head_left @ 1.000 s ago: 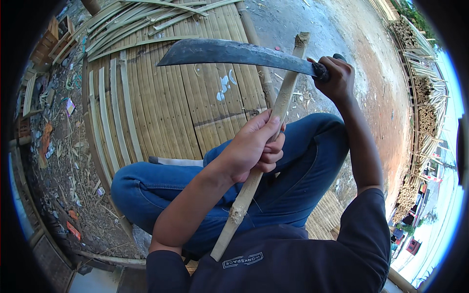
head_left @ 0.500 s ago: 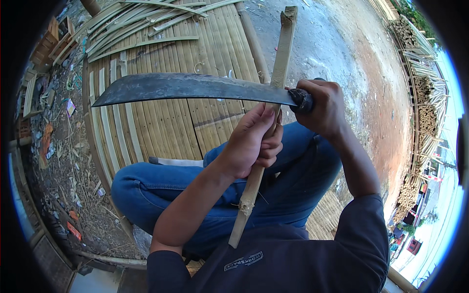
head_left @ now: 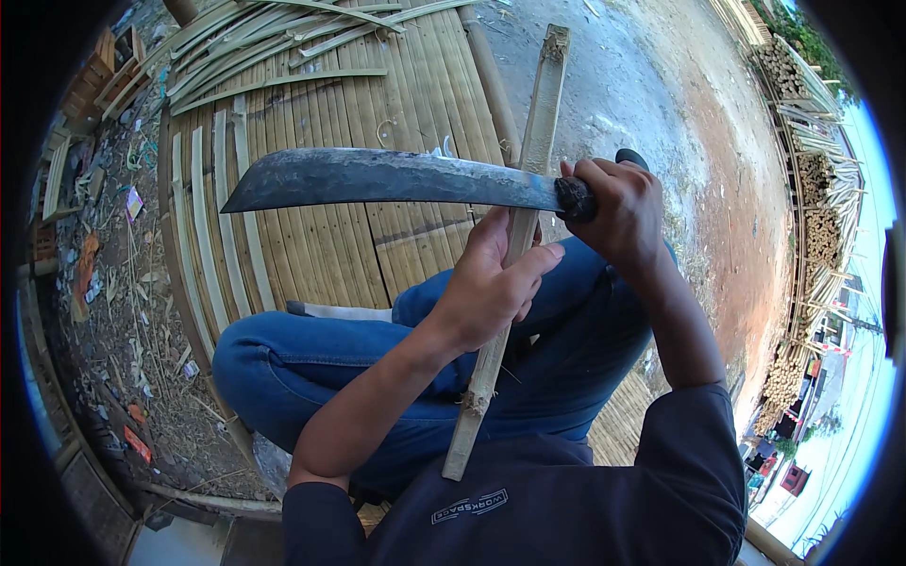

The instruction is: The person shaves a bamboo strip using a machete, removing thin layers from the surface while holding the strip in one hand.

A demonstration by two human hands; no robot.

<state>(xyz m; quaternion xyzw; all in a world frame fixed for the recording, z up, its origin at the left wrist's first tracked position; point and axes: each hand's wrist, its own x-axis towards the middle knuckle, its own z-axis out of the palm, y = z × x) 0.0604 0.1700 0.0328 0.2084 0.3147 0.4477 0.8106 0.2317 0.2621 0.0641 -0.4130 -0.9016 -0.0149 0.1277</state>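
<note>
My left hand is closed round the middle of a split bamboo strip, its thumb lying across the front face. The strip slants from beyond my knees down to my shirt, its lower end against my belly. A rough joint shows near each end. My right hand grips the dark handle of a machete. Its broad, dark blade points left and crosses in front of the strip just above my left hand. Part of the strip is hidden behind the blade.
I sit cross-legged in jeans on a bamboo slat platform. Loose bamboo strips are heaped at its far end; several thin strips lie along its left side. Littered ground is on the left, bare ground and stacked poles on the right.
The machete has shifted right, its tip dropping slightly nearer me. My left thumb has swung rightward across the strip. The strip's far end sits a little lower and appears slightly turned.
</note>
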